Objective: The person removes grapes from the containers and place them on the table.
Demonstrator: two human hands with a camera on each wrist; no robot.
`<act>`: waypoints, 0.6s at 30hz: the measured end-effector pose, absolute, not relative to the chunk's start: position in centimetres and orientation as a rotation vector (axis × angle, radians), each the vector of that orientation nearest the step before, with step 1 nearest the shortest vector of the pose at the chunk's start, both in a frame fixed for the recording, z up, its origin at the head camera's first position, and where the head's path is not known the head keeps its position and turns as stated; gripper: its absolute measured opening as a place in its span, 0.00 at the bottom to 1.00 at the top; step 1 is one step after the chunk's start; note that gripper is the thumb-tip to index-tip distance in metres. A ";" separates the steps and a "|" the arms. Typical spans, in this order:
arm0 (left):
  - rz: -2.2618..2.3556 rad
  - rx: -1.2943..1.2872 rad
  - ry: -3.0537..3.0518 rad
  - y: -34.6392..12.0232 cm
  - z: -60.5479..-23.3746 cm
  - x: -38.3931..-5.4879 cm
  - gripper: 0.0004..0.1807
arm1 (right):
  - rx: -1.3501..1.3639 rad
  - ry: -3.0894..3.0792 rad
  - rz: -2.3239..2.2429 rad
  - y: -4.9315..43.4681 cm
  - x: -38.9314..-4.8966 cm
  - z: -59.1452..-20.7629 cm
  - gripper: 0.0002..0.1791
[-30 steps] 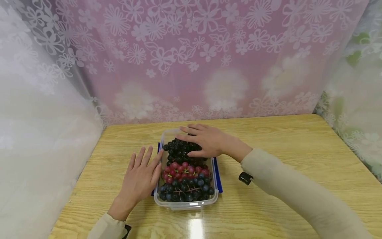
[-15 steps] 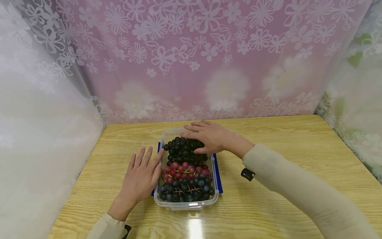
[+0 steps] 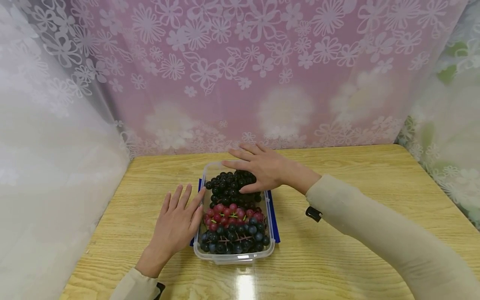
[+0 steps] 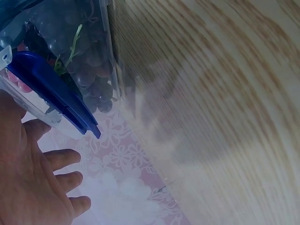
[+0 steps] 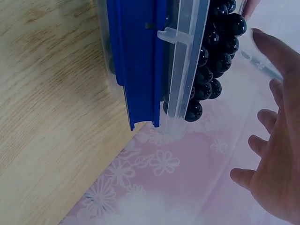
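Note:
A clear plastic food container [image 3: 234,257] with blue side clips stands on the table, holding grapes. Black grapes [image 3: 226,187] heap at its far end, a band of red grapes [image 3: 225,214] crosses the middle, and dark blue grapes [image 3: 232,241] lie at the near end. My left hand [image 3: 176,225] is spread flat beside the left wall, index fingertip right at the rim. Over the far right of the black grapes my right hand [image 3: 268,168] hovers with fingers spread, holding nothing. In the right wrist view a gap shows between that hand [image 5: 281,154] and the black grapes [image 5: 218,56].
The wooden table [image 3: 337,200] extends to both sides of the container. A pink flowered curtain [image 3: 232,83] hangs behind it, with pale curtains [image 3: 56,166] at the sides. A blue clip [image 4: 54,91] hangs unfastened along the container's left side; another blue clip [image 5: 138,61] hangs on the right.
My right hand has risen and shifted slightly right and away from the black grapes, uncovering more of them. The left hand and the container stay put.

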State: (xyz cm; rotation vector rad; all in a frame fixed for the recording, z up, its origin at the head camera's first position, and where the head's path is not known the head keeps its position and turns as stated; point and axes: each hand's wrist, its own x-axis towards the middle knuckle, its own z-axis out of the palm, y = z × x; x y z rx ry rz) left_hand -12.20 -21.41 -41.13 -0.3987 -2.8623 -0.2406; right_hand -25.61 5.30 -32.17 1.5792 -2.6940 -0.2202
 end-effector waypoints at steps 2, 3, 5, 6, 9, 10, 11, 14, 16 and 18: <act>-0.241 -0.394 -2.870 -21.4 -41.1 -12.2 0.27 | 1.558 -2.708 -0.243 5.3 -25.6 -32.1 0.47; -0.241 -0.393 -2.871 -21.4 -41.1 -12.2 0.27 | 1.551 -2.715 -0.251 5.3 -25.5 -32.1 0.47; -0.242 -0.390 -2.873 -21.4 -41.2 -12.2 0.27 | 1.543 -2.736 -0.259 5.3 -25.5 -32.0 0.48; -0.243 -0.389 -2.873 -21.4 -41.2 -12.2 0.27 | 1.542 -2.746 -0.255 5.3 -25.5 -32.0 0.48; -0.247 -0.386 -2.876 -21.4 -41.2 -12.1 0.27 | 1.534 -2.781 -0.251 5.3 -25.5 -32.1 0.49; -0.248 -0.385 -2.877 -21.4 -41.2 -12.1 0.27 | 1.532 -2.790 -0.248 5.3 -25.5 -32.1 0.50; -0.248 -0.385 -2.876 -21.4 -41.2 -12.1 0.26 | 1.528 -2.801 -0.248 5.3 -25.5 -32.1 0.50; -0.250 -0.387 -2.867 -21.4 -41.3 -12.1 0.26 | 1.525 -2.818 -0.241 5.3 -25.6 -32.1 0.52; -0.249 -0.389 -2.857 -21.4 -41.3 -12.2 0.26 | 1.530 -2.819 -0.239 5.3 -25.7 -32.2 0.53; -0.246 -0.390 -2.849 -21.4 -41.4 -12.2 0.26 | 1.533 -2.819 -0.239 5.4 -25.8 -32.2 0.54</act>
